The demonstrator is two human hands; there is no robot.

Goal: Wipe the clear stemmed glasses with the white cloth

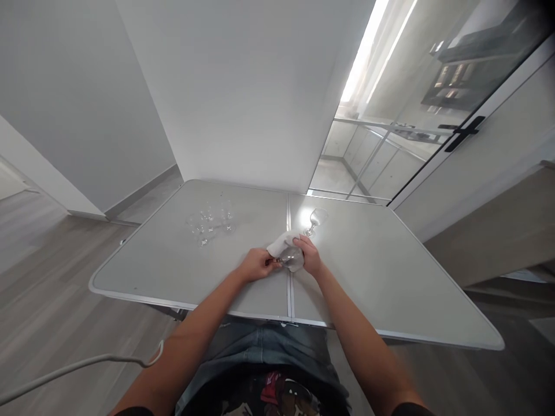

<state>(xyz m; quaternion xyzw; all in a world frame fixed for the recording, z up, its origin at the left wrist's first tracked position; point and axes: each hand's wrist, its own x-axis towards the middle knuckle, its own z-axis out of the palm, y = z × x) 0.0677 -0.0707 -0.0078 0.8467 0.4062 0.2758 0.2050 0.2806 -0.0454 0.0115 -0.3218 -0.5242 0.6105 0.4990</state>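
Observation:
My left hand (255, 264) is closed around the stem end of a clear wine glass (291, 258), which lies tilted sideways over the table's middle seam. In my right hand (309, 254) is a white cloth (280, 245), wrapped against the bowl's rim and far side. Part of the cloth hangs behind the glass toward my left hand. Just beyond my right hand, a second wine glass (318, 217) stands on the table. The fingertips of my left hand are partly hidden by the stem.
Several clear glasses (208, 215) stand grouped on the left half of the grey folding table (368, 277). A white wall (243, 104) rises behind the table's far edge. To the right is a glass door with a black handle (466, 134). A white cable (99, 359) crosses the lower left.

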